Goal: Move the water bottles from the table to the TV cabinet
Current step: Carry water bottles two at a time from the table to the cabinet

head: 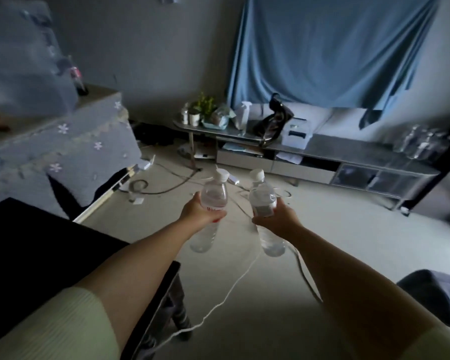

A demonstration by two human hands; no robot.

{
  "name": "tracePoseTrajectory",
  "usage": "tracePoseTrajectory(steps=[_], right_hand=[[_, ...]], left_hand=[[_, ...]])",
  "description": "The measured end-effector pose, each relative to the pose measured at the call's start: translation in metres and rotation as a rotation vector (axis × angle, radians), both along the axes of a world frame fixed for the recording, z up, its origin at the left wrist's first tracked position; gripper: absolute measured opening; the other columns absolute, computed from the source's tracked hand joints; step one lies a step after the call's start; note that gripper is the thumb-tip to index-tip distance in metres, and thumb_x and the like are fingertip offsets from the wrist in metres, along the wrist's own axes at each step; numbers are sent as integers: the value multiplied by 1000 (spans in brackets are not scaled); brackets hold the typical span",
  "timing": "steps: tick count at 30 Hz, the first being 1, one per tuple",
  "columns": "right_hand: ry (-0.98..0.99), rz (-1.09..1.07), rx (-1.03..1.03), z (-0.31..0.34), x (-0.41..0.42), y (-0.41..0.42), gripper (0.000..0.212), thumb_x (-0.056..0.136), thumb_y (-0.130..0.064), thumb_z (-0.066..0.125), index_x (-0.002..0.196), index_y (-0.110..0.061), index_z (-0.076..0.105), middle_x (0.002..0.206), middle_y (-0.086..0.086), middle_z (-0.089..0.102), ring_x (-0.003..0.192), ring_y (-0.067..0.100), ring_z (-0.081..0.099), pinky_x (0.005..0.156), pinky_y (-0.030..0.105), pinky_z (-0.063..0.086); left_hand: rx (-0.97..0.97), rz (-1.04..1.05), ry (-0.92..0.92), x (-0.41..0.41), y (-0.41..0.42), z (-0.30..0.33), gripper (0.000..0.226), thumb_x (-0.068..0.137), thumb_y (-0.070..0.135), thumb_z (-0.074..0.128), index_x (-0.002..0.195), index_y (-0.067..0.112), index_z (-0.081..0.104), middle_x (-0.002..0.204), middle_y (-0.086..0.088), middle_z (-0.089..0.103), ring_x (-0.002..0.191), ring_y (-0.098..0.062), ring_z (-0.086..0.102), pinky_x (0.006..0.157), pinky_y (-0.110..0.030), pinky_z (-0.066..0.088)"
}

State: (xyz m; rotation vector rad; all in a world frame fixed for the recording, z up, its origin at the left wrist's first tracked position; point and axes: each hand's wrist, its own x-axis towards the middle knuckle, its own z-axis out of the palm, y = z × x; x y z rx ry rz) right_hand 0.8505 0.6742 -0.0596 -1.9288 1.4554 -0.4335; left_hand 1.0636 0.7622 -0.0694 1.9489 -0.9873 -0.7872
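Left grip [202, 213] wrapped round one water bottle [213, 196], right grip [277, 216] round another bottle [263, 197], both upright; TV cabinet [348, 154] well ahead.

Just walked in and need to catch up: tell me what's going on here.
A person is carrying two water bottles, one in each grip. The left hand holds the left bottle around its middle, and the right hand holds the right bottle the same way. Both bottles are capped, held out over the floor and pointed toward the TV cabinet ahead. More clear bottles already stand at the cabinet's right end. The dark table is at the lower left.
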Motion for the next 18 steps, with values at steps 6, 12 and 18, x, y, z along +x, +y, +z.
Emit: tracePoseTrajectory(steps=[6, 12, 18], right_hand=[[-13, -160, 36, -1, -106, -36, 76, 69, -37, 82, 129, -9, 44, 120, 15, 61, 108, 33, 57, 86, 39, 49], [-15, -290, 19, -4, -202, -65, 76, 67, -39, 82, 127, -11, 45, 116, 12, 62, 103, 30, 58, 82, 36, 48], [1, -437, 53, -15, -292, -86, 77, 67, -40, 83, 127, -11, 44, 118, 12, 61, 104, 29, 58, 83, 35, 47]], left_hand=[[-3, -217, 18, -102, -77, -2, 70, 60, 45, 84, 118, 27, 50, 109, 7, 61, 98, -16, 57, 79, -27, 44], [-15, -410, 14, -201, -140, -6, 64, 59, 41, 85, 113, 28, 53, 108, 6, 65, 98, -18, 60, 79, -27, 43], [-11, -582, 5, -294, -192, -13, 67, 55, 43, 84, 112, 24, 56, 108, 2, 68, 99, -21, 63, 90, -38, 51]])
